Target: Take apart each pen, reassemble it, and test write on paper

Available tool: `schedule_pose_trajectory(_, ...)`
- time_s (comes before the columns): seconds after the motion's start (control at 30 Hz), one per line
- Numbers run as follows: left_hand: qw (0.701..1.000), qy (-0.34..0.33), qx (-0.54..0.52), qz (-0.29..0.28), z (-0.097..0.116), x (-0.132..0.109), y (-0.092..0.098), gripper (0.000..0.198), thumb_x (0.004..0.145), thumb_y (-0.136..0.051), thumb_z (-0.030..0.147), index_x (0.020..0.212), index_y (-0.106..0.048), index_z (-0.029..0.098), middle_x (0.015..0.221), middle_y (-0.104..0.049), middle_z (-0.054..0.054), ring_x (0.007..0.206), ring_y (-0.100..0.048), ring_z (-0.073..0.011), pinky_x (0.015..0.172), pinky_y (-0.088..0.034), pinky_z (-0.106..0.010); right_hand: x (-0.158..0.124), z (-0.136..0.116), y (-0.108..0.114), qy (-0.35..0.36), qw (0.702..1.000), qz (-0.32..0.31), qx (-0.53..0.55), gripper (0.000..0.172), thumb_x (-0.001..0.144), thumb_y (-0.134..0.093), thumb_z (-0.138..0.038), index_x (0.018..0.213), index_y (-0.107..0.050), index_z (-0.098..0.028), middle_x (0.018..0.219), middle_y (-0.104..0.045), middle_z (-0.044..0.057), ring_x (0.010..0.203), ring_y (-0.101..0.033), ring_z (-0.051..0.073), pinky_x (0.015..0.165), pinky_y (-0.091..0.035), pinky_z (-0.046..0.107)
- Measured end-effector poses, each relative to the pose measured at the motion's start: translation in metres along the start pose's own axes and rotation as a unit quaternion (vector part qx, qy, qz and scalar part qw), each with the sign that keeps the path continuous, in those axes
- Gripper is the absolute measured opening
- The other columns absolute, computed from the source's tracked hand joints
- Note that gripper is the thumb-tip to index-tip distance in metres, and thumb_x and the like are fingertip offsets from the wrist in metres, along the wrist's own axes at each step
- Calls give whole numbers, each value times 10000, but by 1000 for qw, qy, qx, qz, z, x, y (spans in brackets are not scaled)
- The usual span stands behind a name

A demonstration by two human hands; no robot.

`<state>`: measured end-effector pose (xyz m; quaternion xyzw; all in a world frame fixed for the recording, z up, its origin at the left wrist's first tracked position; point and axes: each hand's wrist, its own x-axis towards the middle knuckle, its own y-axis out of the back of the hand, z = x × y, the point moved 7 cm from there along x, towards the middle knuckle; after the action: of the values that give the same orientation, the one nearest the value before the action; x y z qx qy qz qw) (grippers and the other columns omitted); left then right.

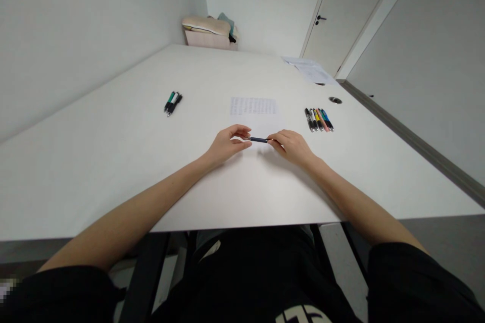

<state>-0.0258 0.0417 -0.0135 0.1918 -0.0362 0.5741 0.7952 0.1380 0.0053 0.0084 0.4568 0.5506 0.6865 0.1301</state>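
A dark blue pen (259, 140) lies level between my two hands, just above the white table (113, 161). My left hand (227, 143) pinches its left end with thumb and fingertips. My right hand (291, 145) grips its right end, fingers curled. Just beyond the pen lies a sheet of paper (254, 111) with faint rows of writing. Both forearms rest on the table's near part.
A row of several coloured pens (319, 119) lies to the right of the sheet. Two or three dark and green pens (173, 103) lie to the left. Loose papers (308, 68) sit at the far right, a bag (210, 26) on a stool beyond the far edge, and a door (352, 5) behind.
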Motion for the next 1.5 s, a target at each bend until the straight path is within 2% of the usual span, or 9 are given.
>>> schedule_pose_trajectory(0.07, 1000, 14, 9, 13, -1, 1, 3, 426, 638, -713, 372, 984, -624, 141, 908, -648, -83, 801, -599, -154, 685, -504, -272, 0, -1, 4, 8, 1000, 10, 13, 284, 920, -382, -337, 927, -613, -173, 826, -665, 73, 744, -565, 171, 679, -385, 293)
schedule_pose_trajectory(0.13, 998, 43, 30, 23, -6, 2, 6, 387, 690, -652, 460, 891, -650, 129, 811, -649, -75, 686, -588, -133, 579, -478, -235, 0, -2, 6, 19, 999, 20, 19, 260, 909, -407, -345, 939, -604, -179, 842, -656, 75, 768, -556, 178, 692, -382, 304)
schedule_pose_trajectory(0.27, 995, 95, 25, 8, -17, 3, 5, 497, 737, -533, 595, 707, -664, 116, 638, -622, -64, 513, -525, -102, 439, -400, -208, -1, -3, 10, 35, 999, 39, 9, 243, 898, -433, -359, 929, -600, -186, 864, -646, 77, 800, -546, 187, 705, -372, 314)
schedule_pose_trajectory(0.4, 993, 119, 19, -13, -22, 2, 0, 510, 733, -541, 600, 633, -658, 113, 580, -615, -72, 479, -512, -99, 419, -389, -208, -1, -3, 11, 37, 998, 49, -3, 238, 902, -427, -350, 904, -603, -188, 876, -645, 76, 805, -545, 185, 708, -367, 313)
schedule_pose_trajectory(0.53, 992, 123, 12, -17, -20, 1, -2, 424, 716, -597, 527, 628, -653, 116, 557, -604, -57, 456, -496, -92, 397, -379, -201, -1, -2, 8, 28, 999, 37, -4, 232, 903, -424, -336, 903, -607, -193, 880, -637, 80, 806, -543, 184, 702, -369, 313)
schedule_pose_trajectory(0.93, 996, 83, 32, 2, -11, 2, 3, 307, 679, -644, 434, 694, -666, 128, 639, -632, -45, 538, -535, -107, 503, -444, -225, 0, -3, 7, 22, 999, 27, -24, 294, 908, -402, -363, 928, -624, -171, 845, -660, 74, 767, -549, 185, 684, -371, 311)
schedule_pose_trajectory(1.27, 999, 13, 36, -1, -7, 2, 1, 262, 664, -664, 335, 843, -655, 144, 825, -649, -59, 764, -587, -150, 664, -490, -267, -1, 1, -2, 1, 998, -8, -55, 371, 937, -330, -364, 904, -641, -165, 799, -666, 70, 730, -555, 168, 659, -353, 300)
schedule_pose_trajectory(1.4, 999, 6, 38, 11, -7, 3, 3, 273, 663, -665, 324, 867, -642, 143, 872, -644, -67, 774, -583, -148, 650, -483, -254, 0, 2, 0, 3, 999, 5, -43, 330, 931, -356, -352, 918, -627, -165, 815, -661, 68, 734, -557, 168, 663, -366, 298)
schedule_pose_trajectory(1.5, 998, 30, 52, 32, -11, 4, 8, 284, 690, -640, 363, 860, -650, 136, 792, -639, -58, 685, -570, -135, 583, -458, -237, -1, 2, 3, 16, 999, 21, -21, 275, 919, -392, -334, 930, -611, -167, 842, -660, 70, 749, -563, 171, 670, -383, 298)
